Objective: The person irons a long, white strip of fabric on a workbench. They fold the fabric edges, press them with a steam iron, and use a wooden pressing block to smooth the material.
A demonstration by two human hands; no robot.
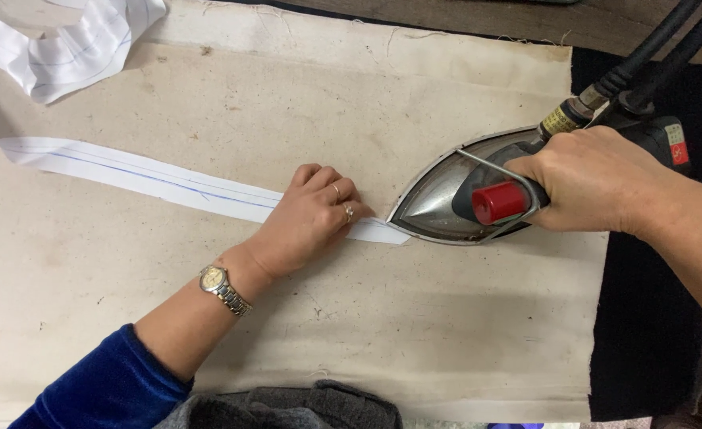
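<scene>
Cloth-covered table [208, 334] under fabric strip [129, 171], iron [446, 199]

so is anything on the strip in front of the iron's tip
Yes: the left hand lies flat on the white strip, fingertips close to the tip of the iron gripped by the right hand. Beyond that hand the strip lies bare.

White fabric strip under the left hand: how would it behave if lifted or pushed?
Probably floppy: the white fabric strip lies flat, and its far end bunches in loose folds at top left. Likely very light, thin against the pressing cloth. A push would likely wrinkle it; the left hand pins it beside the iron.
</scene>
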